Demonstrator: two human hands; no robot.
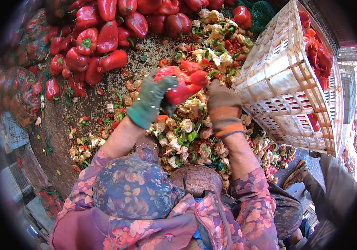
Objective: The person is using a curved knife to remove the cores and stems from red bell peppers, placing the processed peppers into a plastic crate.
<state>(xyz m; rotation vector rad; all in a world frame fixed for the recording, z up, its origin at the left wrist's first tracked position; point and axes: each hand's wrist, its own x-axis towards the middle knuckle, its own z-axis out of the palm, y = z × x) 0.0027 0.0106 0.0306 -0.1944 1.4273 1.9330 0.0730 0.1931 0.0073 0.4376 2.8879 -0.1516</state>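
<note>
My left hand, in a green work glove, grips a red bell pepper that is broken open, its torn flesh facing right. Just right of it, my right hand wears a brown glove with orange bands. Its fingers are curled close to the pepper's right end; what they hold, if anything, is hidden. Below both hands spreads a heap of pepper cores and seeds with green stems and pale pith. At the upper left lies a pile of whole red bell peppers.
A tilted white plastic crate at the right holds red pepper pieces. Filled net sacks stand at the left. A rounded brown object sits between my knees. Another person's leg and shoe show at the lower right.
</note>
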